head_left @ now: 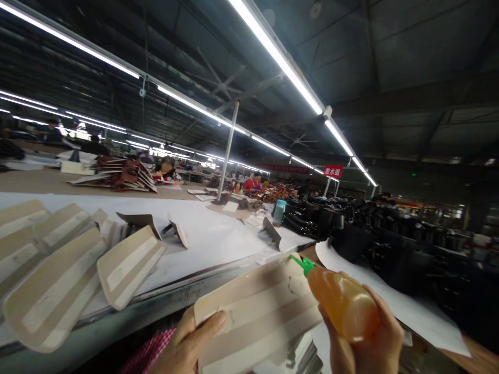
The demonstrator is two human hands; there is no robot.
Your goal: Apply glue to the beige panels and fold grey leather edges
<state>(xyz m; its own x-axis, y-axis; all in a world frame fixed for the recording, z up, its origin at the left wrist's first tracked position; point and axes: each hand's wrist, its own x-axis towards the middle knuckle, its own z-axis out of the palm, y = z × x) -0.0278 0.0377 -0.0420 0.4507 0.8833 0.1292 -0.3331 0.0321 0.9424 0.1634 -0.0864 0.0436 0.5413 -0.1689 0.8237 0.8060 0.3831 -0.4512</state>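
Note:
My left hand [194,340] grips the left edge of a beige curved panel [257,311], its thumb pressed on the face. The panel has paler lengthwise bands and is tilted toward me. In my right hand [384,332] is a squeeze bottle [338,301] of amber liquid, lying on its side. Its green nozzle [302,264] points left, at the panel's upper right edge; whether the tip touches I cannot tell. Several similar beige panels [130,265] lie on the white-covered table at the left. Below the held panel a stack of thin pieces [304,356] shows in part.
The white-covered table [218,228] runs across ahead. On it stand dark curved pieces [273,234] and a blue-lidded bottle [279,212]. Black goods [374,249] are piled at the right beside a white sheet [405,301]. Brown pieces [125,174] are heaped farther back, where other people sit.

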